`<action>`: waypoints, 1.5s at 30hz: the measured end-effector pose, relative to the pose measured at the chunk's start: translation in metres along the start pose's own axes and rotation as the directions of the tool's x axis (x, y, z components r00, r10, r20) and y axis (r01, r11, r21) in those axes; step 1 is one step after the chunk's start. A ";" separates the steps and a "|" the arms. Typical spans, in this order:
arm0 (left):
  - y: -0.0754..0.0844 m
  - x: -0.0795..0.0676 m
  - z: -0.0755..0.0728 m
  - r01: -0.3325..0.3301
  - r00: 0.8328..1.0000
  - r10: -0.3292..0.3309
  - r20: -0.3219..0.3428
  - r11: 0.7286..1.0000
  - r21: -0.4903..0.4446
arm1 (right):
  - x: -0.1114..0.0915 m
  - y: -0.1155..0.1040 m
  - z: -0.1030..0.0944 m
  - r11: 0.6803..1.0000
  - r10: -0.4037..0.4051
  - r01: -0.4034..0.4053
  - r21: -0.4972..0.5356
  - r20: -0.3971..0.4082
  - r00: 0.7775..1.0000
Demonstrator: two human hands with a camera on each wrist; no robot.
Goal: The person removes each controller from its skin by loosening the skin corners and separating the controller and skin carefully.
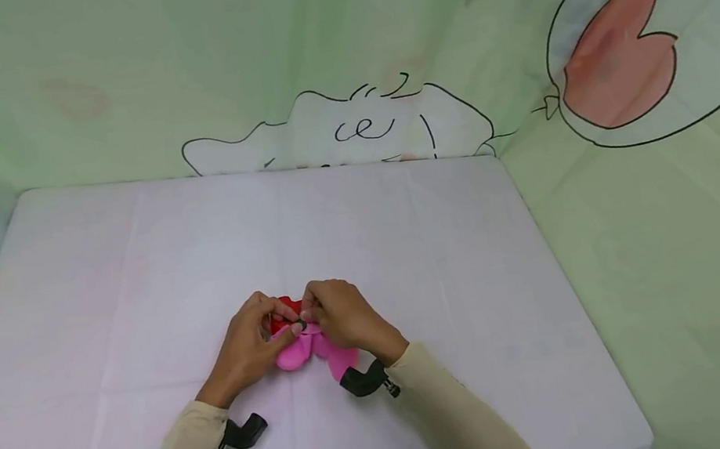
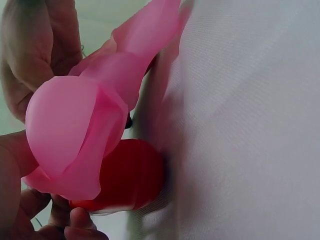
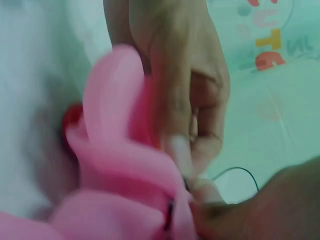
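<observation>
The pink petal piece [image 1: 294,355] looks soft and thin, its smooth sheet-like lobes rounded at the ends and folded over one another in cupped, overlapping curves. Beside it is a glossy red piece [image 2: 135,172] with a blunt, rounded end. A small dark piece [image 1: 302,325] shows where the fingertips meet, and a fine dark strand [image 3: 239,168] arcs in the right wrist view.

All this is held low over the near half of the bench [image 1: 469,278], whose white cloth has a woven grain and long creases. From the fingertips, the pink petal piece runs its long axis toward the wearer and to the right, one lobe reaching under the right wrist and another, shorter, pointing to the near left. The red piece lies on the far side, its rounded end turned down toward the cloth; whether it touches is unclear.

The left hand [image 1: 252,346] pinches the gathered edge of the pink petal piece between thumb and finger. The right hand [image 1: 346,314] meets it, bent fingers pinching at the small dark piece; exactly which layers are gripped is hidden.
</observation>
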State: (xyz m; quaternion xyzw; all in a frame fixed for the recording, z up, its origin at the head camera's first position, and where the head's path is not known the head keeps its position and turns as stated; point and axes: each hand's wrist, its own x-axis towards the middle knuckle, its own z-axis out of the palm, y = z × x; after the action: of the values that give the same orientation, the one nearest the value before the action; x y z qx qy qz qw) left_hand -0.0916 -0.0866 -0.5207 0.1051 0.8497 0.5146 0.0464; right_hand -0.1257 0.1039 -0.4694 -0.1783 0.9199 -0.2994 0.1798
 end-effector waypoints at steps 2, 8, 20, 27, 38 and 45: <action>0.000 0.000 0.001 0.004 1.000 -0.004 -0.004 1.000 0.003 | 0.001 -0.001 0.004 1.000 0.012 -0.012 0.020 -0.028 1.000; 0.001 0.000 0.003 -0.014 1.000 0.014 -0.007 0.997 0.073 | -0.002 -0.002 0.001 0.998 0.033 -0.033 0.057 -0.001 0.999; 0.007 0.002 0.002 -0.023 1.000 0.021 0.014 0.996 0.091 | -0.005 -0.002 -0.012 0.986 0.028 -0.045 0.159 0.111 0.993; 0.006 0.004 0.004 -0.021 1.000 0.022 -0.006 0.995 0.099 | -0.013 -0.009 -0.008 0.998 0.000 -0.001 -0.060 -0.017 1.000; 0.003 0.002 0.002 0.000 1.000 0.001 -0.010 0.995 0.099 | -0.013 -0.006 -0.005 0.999 -0.013 0.013 0.033 0.000 1.000; 0.004 0.002 0.003 -0.018 1.000 0.019 -0.018 0.995 0.094 | -0.008 -0.009 -0.012 0.994 0.022 -0.032 0.106 0.095 0.995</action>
State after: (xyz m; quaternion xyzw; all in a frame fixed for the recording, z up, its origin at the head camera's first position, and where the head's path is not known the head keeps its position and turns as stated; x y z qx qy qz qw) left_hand -0.0921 -0.0819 -0.5187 0.1102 0.8723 0.4755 0.0285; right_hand -0.1218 0.1065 -0.4532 -0.1698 0.8954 -0.3373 0.2360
